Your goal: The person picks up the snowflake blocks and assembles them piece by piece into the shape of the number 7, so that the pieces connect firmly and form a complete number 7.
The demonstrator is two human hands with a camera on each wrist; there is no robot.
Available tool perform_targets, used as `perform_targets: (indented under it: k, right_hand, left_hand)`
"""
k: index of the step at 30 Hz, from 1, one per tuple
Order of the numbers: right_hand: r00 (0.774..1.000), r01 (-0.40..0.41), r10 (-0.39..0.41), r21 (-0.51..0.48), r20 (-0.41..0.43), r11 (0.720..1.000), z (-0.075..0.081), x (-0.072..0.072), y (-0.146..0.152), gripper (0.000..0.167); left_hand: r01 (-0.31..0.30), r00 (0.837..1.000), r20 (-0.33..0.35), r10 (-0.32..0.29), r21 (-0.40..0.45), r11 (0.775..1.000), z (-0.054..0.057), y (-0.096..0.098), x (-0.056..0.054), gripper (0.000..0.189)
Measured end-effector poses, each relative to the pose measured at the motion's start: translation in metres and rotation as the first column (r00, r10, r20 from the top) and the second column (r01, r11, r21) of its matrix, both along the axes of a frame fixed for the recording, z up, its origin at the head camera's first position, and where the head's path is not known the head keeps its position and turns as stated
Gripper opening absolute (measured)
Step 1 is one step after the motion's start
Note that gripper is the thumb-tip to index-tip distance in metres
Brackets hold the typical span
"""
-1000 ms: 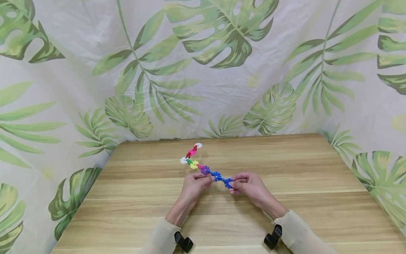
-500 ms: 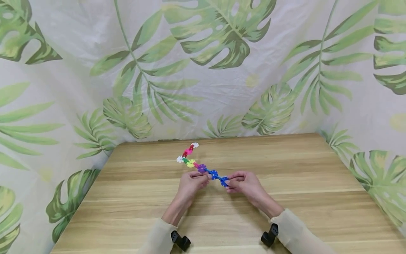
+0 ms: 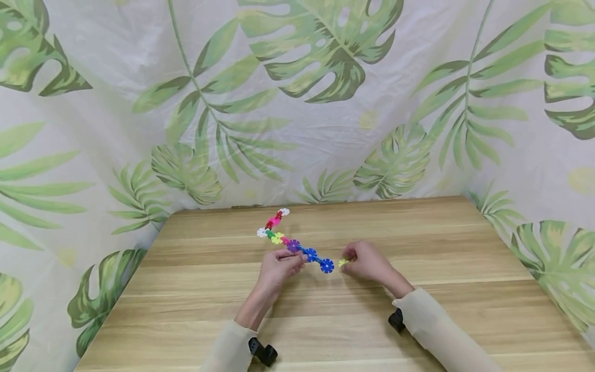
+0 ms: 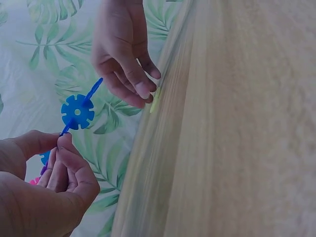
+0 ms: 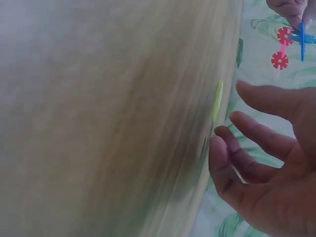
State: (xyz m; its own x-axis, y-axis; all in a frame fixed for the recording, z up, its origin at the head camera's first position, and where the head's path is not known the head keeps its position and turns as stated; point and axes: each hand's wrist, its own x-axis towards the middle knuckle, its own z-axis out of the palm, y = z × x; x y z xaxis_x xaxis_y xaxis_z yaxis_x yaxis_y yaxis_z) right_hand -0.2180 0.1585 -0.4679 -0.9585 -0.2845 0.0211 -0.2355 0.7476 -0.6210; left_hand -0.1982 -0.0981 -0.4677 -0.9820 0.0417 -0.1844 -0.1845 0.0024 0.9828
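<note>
A zigzag chain of interlocking plastic snowflake discs [image 3: 294,245], in white, red, pink, green, yellow, purple and blue, is held above the table by my left hand [image 3: 274,271]. Thumb and fingers pinch it close to its blue end. In the left wrist view, the left hand [image 4: 54,182] grips just below a blue disc [image 4: 77,112]. A loose yellow snowflake disc [image 3: 343,263] is at the fingertips of my right hand [image 3: 369,263]. Seen in the right wrist view, the right hand [image 5: 271,158] has its fingers bent and spread beside the yellow disc [image 5: 217,102], with no pinch visible.
Both hands are over a wood-grain table [image 3: 325,330]. A leaf-patterned cloth [image 3: 297,129] hangs behind the table and along its sides. Black wrist cameras [image 3: 263,352] are strapped at the sleeves.
My right hand has let go of the chain's blue end disc and moved slightly right. The yellow disc has come into view at its fingertips. The left hand still holds the chain.
</note>
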Motion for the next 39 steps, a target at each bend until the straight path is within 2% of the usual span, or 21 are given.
perform_targets:
  k: [4,10,21,29,39]
  right_hand:
    - [1.0,-0.017,0.016,0.05,0.016,0.999,0.0003,-0.0021,-0.0027,0.026]
    - [1.0,-0.016,0.015,0.075,0.017,0.997,-0.0001,-0.0031,-0.0033,0.026]
    - [0.998,0.013,-0.016,0.043,0.067,0.999,-0.0002,-0.004,0.0011,0.017]
    - [0.996,0.016,-0.019,0.04,0.09,0.999,0.0012,-0.0017,-0.0007,0.016]
    - [0.998,0.032,-0.034,0.048,0.054,0.998,0.0024,0.0039,-0.0042,0.02]
  left_hand:
    - [0.009,1.0,-0.003,-0.009,0.006,1.0,0.0001,0.0007,-0.0004,0.024]
    - [0.019,1.0,-0.001,-0.019,0.017,1.0,-0.0014,0.0006,-0.0018,0.025]
    - [0.01,1.0,-0.006,-0.01,0.008,1.0,-0.0014,-0.0011,-0.0006,0.025]
    - [0.001,1.0,0.0,-0.001,0.016,1.0,-0.0022,-0.0022,-0.0003,0.025]
    - [-0.013,1.0,0.008,0.013,0.016,1.0,-0.0009,-0.003,-0.0006,0.024]
